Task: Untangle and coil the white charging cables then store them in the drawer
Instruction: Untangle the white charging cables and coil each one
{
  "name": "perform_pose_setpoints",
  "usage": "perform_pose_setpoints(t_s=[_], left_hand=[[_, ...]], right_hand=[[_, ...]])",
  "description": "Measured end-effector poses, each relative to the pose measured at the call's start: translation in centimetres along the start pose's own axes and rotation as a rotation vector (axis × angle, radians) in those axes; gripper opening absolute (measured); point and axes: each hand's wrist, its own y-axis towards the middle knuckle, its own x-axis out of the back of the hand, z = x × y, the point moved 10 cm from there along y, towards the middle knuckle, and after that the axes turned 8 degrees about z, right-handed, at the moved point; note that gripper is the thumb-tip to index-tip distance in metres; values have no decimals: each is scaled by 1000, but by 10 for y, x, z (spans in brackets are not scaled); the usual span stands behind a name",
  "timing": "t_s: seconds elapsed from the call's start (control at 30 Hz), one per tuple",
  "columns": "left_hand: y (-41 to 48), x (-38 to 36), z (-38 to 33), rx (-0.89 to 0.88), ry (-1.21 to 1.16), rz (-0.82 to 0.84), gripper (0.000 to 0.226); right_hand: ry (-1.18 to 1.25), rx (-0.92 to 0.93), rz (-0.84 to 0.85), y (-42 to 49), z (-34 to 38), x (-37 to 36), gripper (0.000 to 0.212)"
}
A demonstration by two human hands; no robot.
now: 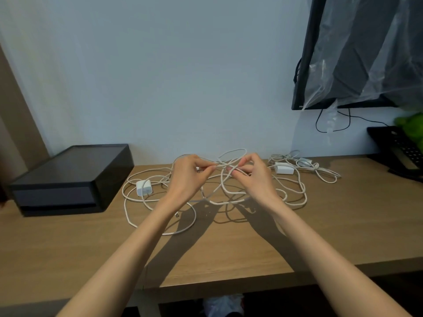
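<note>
A tangle of white charging cables (224, 191) sprawls over the middle of the wooden desk (343, 225). My left hand (190, 177) and my right hand (254, 175) are raised over the tangle, each pinching a strand where several loops cross. A white charger brick (144, 187) lies left of my hands; a second one (283, 168) lies to the right at the back. Another bundle of white cable (306, 163) sits beyond that brick. The black drawer box (68, 179) stands at the desk's left, its drawer closed.
A black monitor (320, 65) draped in clear plastic hangs at the upper right, with black cords below it. A black telephone (398, 149) and something green sit at the far right. The desk's front edge is close to me.
</note>
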Motion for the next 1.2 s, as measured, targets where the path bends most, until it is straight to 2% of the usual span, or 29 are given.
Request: perform_pose_setpoints(t_s=[0.3, 0.63, 0.77, 0.87, 0.93, 1.03, 1.2], left_hand=[[-5, -8, -6, -63, 45, 56, 14], [-14, -10, -25, -244, 192, 109, 18], [-12, -11, -10, -91, 86, 158, 17], [-12, -24, 2, 62, -13, 263, 38], [-11, -32, 3, 83, -16, 324, 47], [-6, -35, 5, 89, -21, 336, 45], [-7, -36, 17, 173, -235, 320, 32]], right_hand=[[270, -110, 3, -8, -17, -5, 27], [334, -167, -92, -12, -20, -3, 36], [303, -143, -136, -11, -13, 1, 36], [217, -98, -127, -7, -1, 4, 35], [196, -91, -89, -3, 2, 0, 34], [193, -77, -63, -1, 4, -3, 33], [40, -54, -42, 3, 12, 0, 27]])
